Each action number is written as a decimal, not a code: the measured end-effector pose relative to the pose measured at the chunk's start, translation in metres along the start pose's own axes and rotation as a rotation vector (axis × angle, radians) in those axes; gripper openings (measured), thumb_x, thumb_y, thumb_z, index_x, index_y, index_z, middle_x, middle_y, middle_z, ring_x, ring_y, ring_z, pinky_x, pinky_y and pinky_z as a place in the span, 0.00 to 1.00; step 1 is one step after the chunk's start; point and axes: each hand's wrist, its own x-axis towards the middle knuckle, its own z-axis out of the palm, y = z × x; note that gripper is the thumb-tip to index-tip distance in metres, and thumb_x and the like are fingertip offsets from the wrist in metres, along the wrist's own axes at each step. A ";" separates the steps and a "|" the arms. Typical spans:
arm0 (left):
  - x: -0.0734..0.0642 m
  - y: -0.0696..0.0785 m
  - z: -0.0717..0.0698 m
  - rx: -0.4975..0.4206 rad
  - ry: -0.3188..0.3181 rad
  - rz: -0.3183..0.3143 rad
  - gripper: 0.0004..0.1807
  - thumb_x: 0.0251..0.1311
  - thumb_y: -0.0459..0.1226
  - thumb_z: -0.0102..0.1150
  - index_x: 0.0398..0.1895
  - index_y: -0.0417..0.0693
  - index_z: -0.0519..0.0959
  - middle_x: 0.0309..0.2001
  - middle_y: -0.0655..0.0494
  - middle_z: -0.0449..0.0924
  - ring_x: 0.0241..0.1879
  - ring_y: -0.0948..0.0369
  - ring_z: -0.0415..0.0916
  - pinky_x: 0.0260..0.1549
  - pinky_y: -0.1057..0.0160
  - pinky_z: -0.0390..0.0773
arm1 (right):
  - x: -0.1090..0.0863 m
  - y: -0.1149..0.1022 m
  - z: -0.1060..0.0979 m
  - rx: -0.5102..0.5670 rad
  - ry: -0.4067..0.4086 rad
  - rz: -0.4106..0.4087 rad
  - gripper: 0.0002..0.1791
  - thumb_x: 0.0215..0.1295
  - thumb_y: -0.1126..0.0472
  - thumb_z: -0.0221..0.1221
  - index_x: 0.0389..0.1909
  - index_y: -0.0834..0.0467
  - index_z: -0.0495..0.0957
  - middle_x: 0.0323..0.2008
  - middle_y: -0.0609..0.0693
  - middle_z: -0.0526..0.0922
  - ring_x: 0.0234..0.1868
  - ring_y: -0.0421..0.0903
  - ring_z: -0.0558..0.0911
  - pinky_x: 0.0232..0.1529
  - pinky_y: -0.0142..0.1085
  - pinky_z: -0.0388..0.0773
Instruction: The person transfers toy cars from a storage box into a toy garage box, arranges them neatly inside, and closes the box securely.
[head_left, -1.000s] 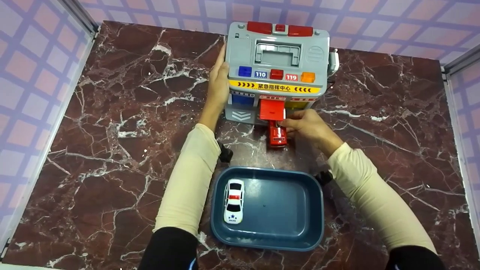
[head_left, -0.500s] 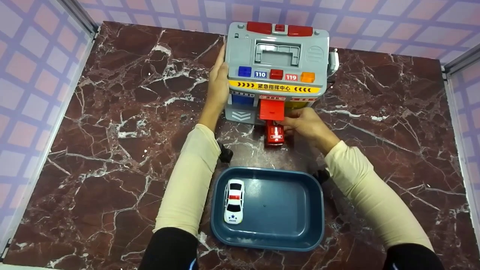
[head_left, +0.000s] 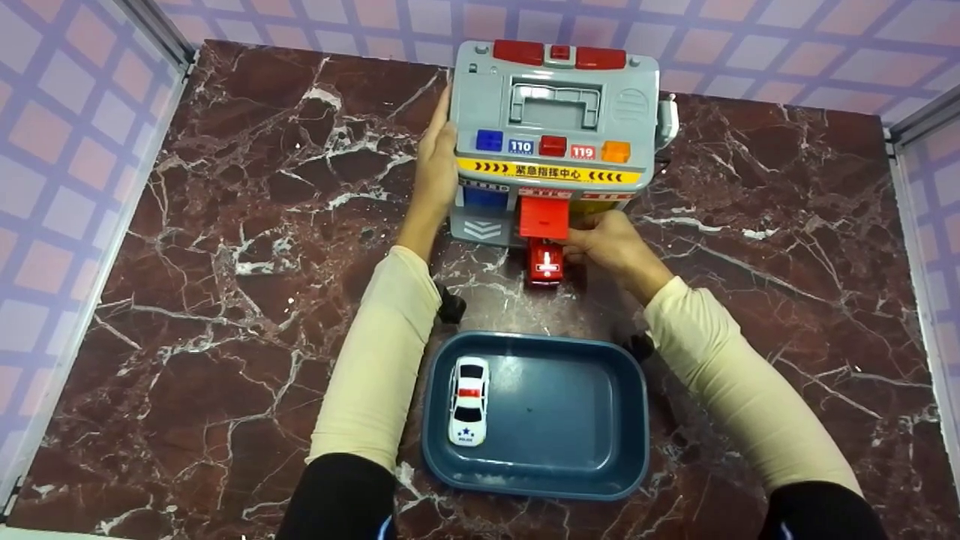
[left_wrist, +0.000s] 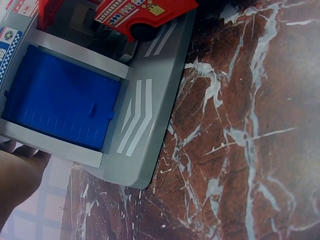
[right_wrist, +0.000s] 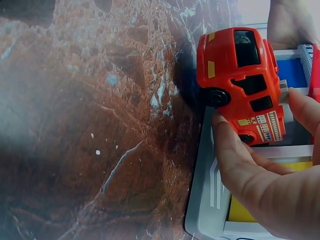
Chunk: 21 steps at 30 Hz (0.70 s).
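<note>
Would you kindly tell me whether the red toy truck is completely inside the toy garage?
No, the red toy truck sticks out past the raised red door.

Right grip (head_left: 613, 244) holds red truck (head_left: 545, 264) | left grip (head_left: 436, 166) touches toy station (head_left: 555, 118)

Red toy fire truck (right_wrist: 224, 70), dark windows — cab outward, rear toward grey toy station (head_left: 480, 105), its red door (head_left: 544, 217) raised
</note>
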 end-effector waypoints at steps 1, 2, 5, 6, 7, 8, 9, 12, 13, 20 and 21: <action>-0.001 0.001 0.000 0.000 -0.001 -0.002 0.29 0.79 0.31 0.28 0.80 0.50 0.50 0.79 0.53 0.55 0.72 0.61 0.62 0.66 0.76 0.65 | 0.001 0.000 0.000 0.001 -0.001 0.001 0.17 0.68 0.66 0.60 0.51 0.74 0.74 0.23 0.45 0.81 0.26 0.39 0.82 0.39 0.33 0.86; -0.001 0.003 0.000 0.002 -0.002 -0.003 0.29 0.79 0.31 0.28 0.80 0.49 0.50 0.79 0.52 0.55 0.72 0.60 0.63 0.66 0.76 0.65 | 0.001 -0.001 0.001 0.002 -0.002 0.003 0.17 0.68 0.66 0.60 0.51 0.74 0.74 0.23 0.45 0.81 0.26 0.39 0.82 0.39 0.32 0.86; -0.003 0.006 0.001 -0.002 -0.001 -0.011 0.29 0.78 0.31 0.27 0.80 0.48 0.50 0.78 0.51 0.56 0.70 0.58 0.66 0.65 0.74 0.68 | 0.002 -0.001 0.001 0.002 -0.001 -0.002 0.18 0.69 0.65 0.61 0.53 0.74 0.73 0.26 0.45 0.82 0.26 0.39 0.82 0.40 0.33 0.86; -0.004 0.007 0.001 -0.004 0.000 -0.013 0.29 0.78 0.31 0.27 0.80 0.48 0.50 0.78 0.51 0.57 0.68 0.57 0.68 0.64 0.73 0.69 | 0.002 -0.001 0.002 0.004 0.001 -0.008 0.19 0.68 0.66 0.61 0.54 0.74 0.73 0.27 0.45 0.82 0.26 0.38 0.82 0.41 0.33 0.86; -0.004 0.007 0.001 -0.006 0.001 -0.014 0.29 0.79 0.31 0.27 0.80 0.49 0.50 0.78 0.51 0.57 0.67 0.56 0.70 0.63 0.72 0.70 | 0.002 -0.001 0.002 0.004 0.002 -0.015 0.20 0.68 0.66 0.61 0.55 0.73 0.73 0.29 0.46 0.82 0.27 0.38 0.82 0.41 0.34 0.86; -0.003 0.006 0.000 -0.002 0.001 -0.005 0.29 0.78 0.31 0.28 0.80 0.49 0.50 0.78 0.52 0.57 0.67 0.57 0.69 0.64 0.72 0.70 | 0.002 -0.001 0.003 0.006 0.003 -0.021 0.20 0.68 0.66 0.61 0.56 0.73 0.72 0.31 0.46 0.82 0.27 0.38 0.82 0.42 0.34 0.86; -0.003 0.004 0.000 -0.002 0.002 0.005 0.29 0.78 0.31 0.28 0.80 0.49 0.51 0.77 0.52 0.58 0.67 0.57 0.69 0.64 0.72 0.70 | 0.003 -0.001 0.003 0.009 0.005 -0.027 0.20 0.69 0.67 0.60 0.57 0.72 0.72 0.32 0.47 0.82 0.27 0.38 0.82 0.42 0.34 0.86; 0.000 -0.001 0.000 0.003 0.003 0.036 0.29 0.78 0.30 0.29 0.80 0.49 0.52 0.77 0.53 0.58 0.69 0.59 0.67 0.65 0.73 0.67 | 0.003 -0.002 0.004 0.016 0.007 -0.031 0.20 0.69 0.67 0.60 0.58 0.71 0.71 0.33 0.48 0.82 0.28 0.38 0.82 0.43 0.35 0.86; 0.001 -0.003 -0.001 0.004 0.003 0.045 0.29 0.77 0.30 0.29 0.80 0.48 0.52 0.77 0.53 0.58 0.71 0.60 0.65 0.66 0.74 0.66 | 0.003 -0.003 0.004 0.016 0.009 -0.028 0.20 0.69 0.67 0.59 0.58 0.71 0.72 0.33 0.48 0.82 0.28 0.38 0.82 0.43 0.36 0.86; 0.001 -0.004 -0.001 -0.007 0.006 0.021 0.29 0.78 0.30 0.29 0.80 0.50 0.52 0.77 0.54 0.60 0.66 0.59 0.70 0.64 0.72 0.70 | 0.004 -0.004 0.005 0.016 0.005 -0.019 0.20 0.69 0.67 0.59 0.58 0.71 0.71 0.35 0.49 0.81 0.28 0.38 0.83 0.45 0.37 0.86; 0.001 -0.004 -0.001 -0.004 0.006 0.022 0.29 0.78 0.30 0.29 0.80 0.50 0.52 0.77 0.54 0.60 0.67 0.60 0.69 0.64 0.73 0.69 | 0.004 -0.004 0.005 0.014 0.004 -0.019 0.20 0.69 0.67 0.59 0.59 0.72 0.71 0.35 0.50 0.81 0.28 0.38 0.83 0.45 0.37 0.86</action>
